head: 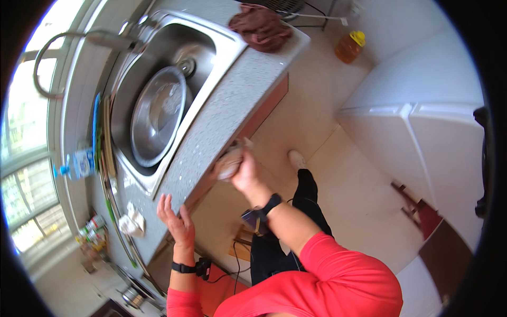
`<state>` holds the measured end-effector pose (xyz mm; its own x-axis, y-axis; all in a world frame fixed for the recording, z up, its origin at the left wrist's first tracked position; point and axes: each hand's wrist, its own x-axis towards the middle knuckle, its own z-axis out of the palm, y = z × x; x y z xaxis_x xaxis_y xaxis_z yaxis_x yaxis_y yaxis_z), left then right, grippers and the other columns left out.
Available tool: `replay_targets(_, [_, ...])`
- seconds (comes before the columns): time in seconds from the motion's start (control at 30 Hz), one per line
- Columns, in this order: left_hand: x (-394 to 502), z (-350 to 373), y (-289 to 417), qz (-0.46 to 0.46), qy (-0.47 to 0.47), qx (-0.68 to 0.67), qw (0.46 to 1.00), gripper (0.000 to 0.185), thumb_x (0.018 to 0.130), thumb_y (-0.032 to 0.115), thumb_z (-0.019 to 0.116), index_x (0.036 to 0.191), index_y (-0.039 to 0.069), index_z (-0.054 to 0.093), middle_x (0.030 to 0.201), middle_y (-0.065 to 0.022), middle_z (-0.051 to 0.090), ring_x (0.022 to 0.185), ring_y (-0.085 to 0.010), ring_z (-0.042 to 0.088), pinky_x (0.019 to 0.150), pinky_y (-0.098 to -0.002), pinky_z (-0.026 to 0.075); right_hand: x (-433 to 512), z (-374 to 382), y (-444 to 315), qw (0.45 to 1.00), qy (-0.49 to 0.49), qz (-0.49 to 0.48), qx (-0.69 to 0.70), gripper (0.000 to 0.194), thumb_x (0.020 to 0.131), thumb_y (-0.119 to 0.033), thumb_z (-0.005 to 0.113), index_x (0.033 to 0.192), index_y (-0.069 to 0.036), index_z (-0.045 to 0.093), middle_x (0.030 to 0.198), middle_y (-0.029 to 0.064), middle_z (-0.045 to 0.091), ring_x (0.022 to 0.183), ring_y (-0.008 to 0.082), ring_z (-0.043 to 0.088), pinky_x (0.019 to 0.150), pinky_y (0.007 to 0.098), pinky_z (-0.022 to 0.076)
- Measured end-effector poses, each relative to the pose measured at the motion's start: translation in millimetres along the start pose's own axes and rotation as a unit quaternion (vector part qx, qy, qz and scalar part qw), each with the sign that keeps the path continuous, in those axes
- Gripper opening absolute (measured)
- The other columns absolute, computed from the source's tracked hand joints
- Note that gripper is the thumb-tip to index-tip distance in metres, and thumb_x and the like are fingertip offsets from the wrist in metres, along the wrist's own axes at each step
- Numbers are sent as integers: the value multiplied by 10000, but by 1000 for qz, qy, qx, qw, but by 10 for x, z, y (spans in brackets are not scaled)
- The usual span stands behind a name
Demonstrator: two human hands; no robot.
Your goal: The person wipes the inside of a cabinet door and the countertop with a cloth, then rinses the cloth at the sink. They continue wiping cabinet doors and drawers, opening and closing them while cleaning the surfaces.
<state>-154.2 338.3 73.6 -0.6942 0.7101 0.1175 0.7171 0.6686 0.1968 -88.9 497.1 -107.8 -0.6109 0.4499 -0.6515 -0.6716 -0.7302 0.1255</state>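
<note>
My right hand (pixel 246 170) grips a crumpled light brown cloth (pixel 230 162) against the front of the cabinet, just below the counter's edge. My left hand (pixel 177 222) is raised over the near edge of the grey speckled countertop (pixel 198 156), fingers apart, holding nothing. Beyond the edge lies a stainless steel sink (pixel 126 83). A metal basin (pixel 147 130) with some water in it sits tilted inside the sink, beside the drain (pixel 186 66). A dark reddish-brown cloth (pixel 261 27) lies bunched on the counter's far corner.
A faucet (pixel 115 41) reaches over the sink. A blue-capped clear bottle (pixel 81 163) and white crumpled tissue (pixel 132 222) are at left. Water drops dot the counter. A yellow-capped bottle (pixel 350 47) stands on the floor near a white refrigerator (pixel 388 142). A chair (pixel 445 253) is at lower right.
</note>
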Motion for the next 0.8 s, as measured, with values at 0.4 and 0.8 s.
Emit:
replay_targets(0.4, [108, 467, -722, 180, -27, 147, 972, 526, 998, 335, 320, 1371, -36, 335, 1419, -246, 372, 1325, -427, 315, 1110, -564, 204, 857, -339, 727, 657, -43, -558, -505, 560, 1006, -326, 341, 1354, 110, 303, 1220, 291, 366, 1062, 460, 394, 999, 561, 286])
replay_targets(0.8, [110, 486, -631, 171, -47, 105, 979, 474, 962, 242, 328, 1322, -64, 364, 1379, -276, 367, 1266, -427, 364, 1075, -534, 252, 1057, -85, 377, 758, -55, -546, -352, 614, 936, -169, 511, 1453, 58, 270, 1530, 250, 178, 1413, 425, 178, 1159, 463, 158])
